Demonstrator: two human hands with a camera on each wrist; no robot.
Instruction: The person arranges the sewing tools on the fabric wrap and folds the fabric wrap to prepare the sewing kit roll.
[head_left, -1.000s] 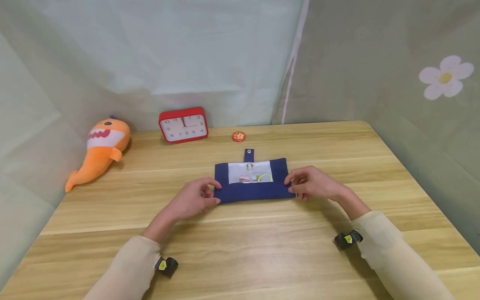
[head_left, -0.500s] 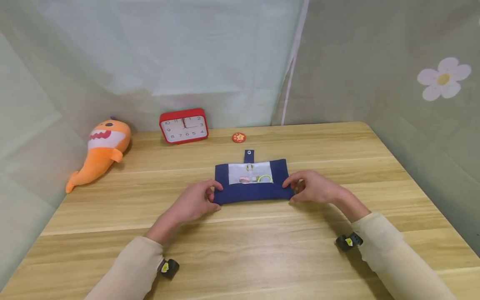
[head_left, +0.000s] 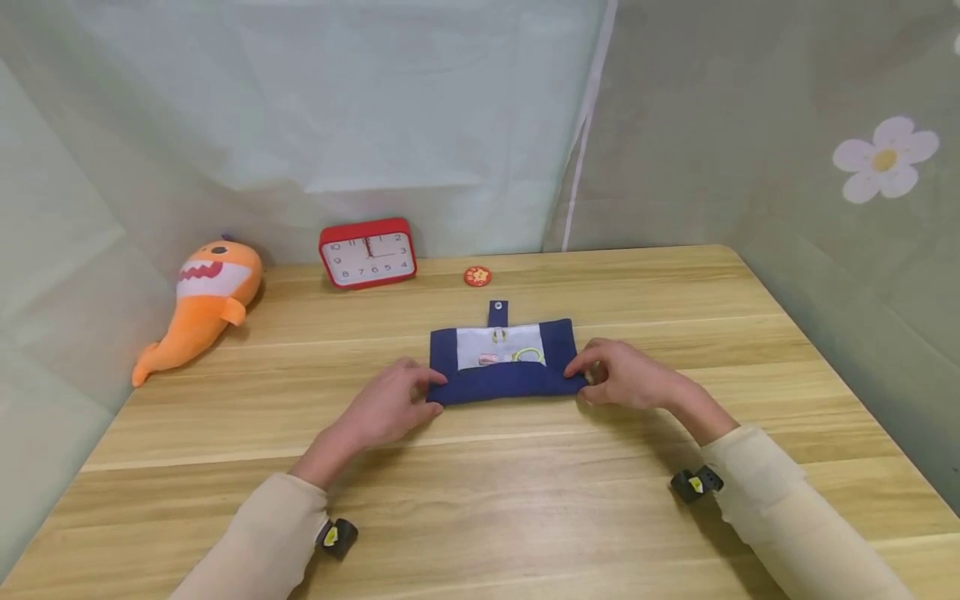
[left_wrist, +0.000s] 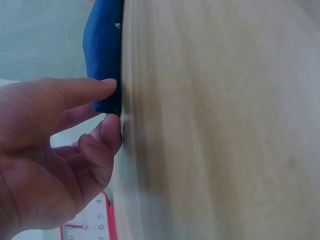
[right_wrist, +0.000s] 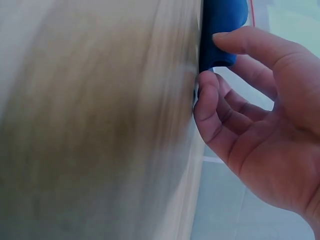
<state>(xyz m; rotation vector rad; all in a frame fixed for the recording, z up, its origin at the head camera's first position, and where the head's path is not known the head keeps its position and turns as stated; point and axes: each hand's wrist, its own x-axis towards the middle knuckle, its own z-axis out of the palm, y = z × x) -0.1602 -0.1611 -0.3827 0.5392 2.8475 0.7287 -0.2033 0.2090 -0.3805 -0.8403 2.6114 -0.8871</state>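
Observation:
A navy cloth pouch [head_left: 498, 383] lies on the wooden table, its near edge folded over into a thick roll. Beyond the roll shows a white panel [head_left: 480, 342] with a small pink-striped piece and a yellow-green loop [head_left: 529, 355], both partly covered. A navy strap [head_left: 498, 313] with a snap points away from me. My left hand [head_left: 390, 402] pinches the roll's left end between thumb and fingers. At the right end my right hand [head_left: 624, 375] pinches it likewise. The wrist views show each thumb on the near face of the blue cloth [left_wrist: 102, 55], other fingers curled beside its end.
Behind the pouch lies a round red badge [head_left: 477, 276] with a star. A red alarm clock [head_left: 367, 254] stands at the back, and an orange shark plush [head_left: 202, 308] leans at the far left. Fabric curtains [head_left: 375, 108] border the table's back and sides.
Both hands have closed in on the pouch's near corners and rolled its near edge away from me. The navy front band looks narrower and bulges, and the small items show less.

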